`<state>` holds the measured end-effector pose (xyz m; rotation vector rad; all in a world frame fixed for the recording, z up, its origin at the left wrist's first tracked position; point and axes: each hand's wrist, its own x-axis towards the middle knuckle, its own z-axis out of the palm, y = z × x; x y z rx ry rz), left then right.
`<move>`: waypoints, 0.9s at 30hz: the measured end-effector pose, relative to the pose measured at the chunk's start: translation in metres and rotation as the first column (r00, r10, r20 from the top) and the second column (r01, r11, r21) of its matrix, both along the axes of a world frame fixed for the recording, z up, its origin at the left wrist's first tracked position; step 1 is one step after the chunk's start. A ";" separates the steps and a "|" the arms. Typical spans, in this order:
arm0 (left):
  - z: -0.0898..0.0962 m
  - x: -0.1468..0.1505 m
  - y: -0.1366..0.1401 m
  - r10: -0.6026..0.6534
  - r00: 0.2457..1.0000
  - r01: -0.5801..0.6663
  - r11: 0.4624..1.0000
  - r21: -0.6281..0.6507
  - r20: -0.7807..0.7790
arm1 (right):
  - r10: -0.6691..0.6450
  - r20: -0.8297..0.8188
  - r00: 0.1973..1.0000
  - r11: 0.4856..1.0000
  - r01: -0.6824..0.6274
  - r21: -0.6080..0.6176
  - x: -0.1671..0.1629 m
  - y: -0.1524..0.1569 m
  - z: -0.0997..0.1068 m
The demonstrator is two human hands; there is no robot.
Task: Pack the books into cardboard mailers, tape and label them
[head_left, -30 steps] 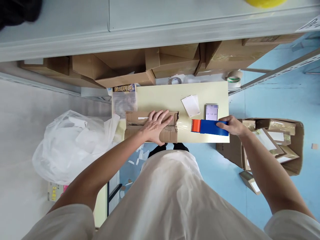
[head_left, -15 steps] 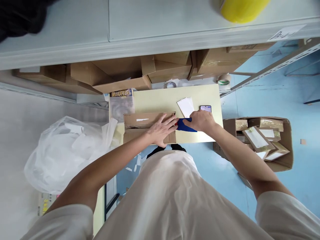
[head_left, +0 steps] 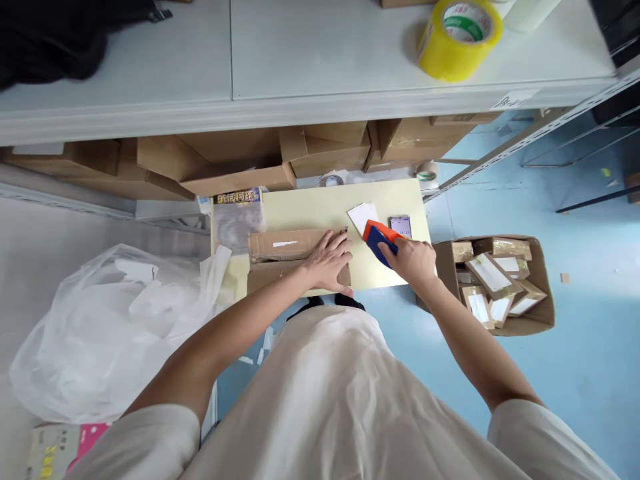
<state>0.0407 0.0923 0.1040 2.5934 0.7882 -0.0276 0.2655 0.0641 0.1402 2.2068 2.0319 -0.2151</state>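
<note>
On the table lies a cardboard box (head_left: 280,248), its two top flaps meeting along a lengthwise seam. My left hand (head_left: 329,262) rests on the box's right end with fingers spread and flat. My right hand (head_left: 413,260) is wrapped round a blue and orange tape dispenser (head_left: 381,240), held above the table to the right of the box and apart from it. White paper slips (head_left: 361,215) lie partly behind the dispenser. A phone (head_left: 400,225) with a lit screen lies just beyond my right hand.
A grey shelf (head_left: 320,73) spans the front, carrying a yellow tape roll (head_left: 457,40). Open cartons (head_left: 240,180) stand beneath it. At right on the floor is a large carton (head_left: 543,280) of small parcels. A white plastic bag (head_left: 110,327) bulges at left.
My right hand has pulled the tape dispenser away from the box's right end and tilted it, exposing its orange side. My left hand stays on the box. The view has shifted slightly.
</note>
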 end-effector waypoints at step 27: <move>-0.036 -0.192 -0.048 0.951 0.301 -0.598 0.246 -0.763 0.070 | 0.125 -0.525 0.842 0.945 0.059 0.321 -0.048 -0.063 -0.061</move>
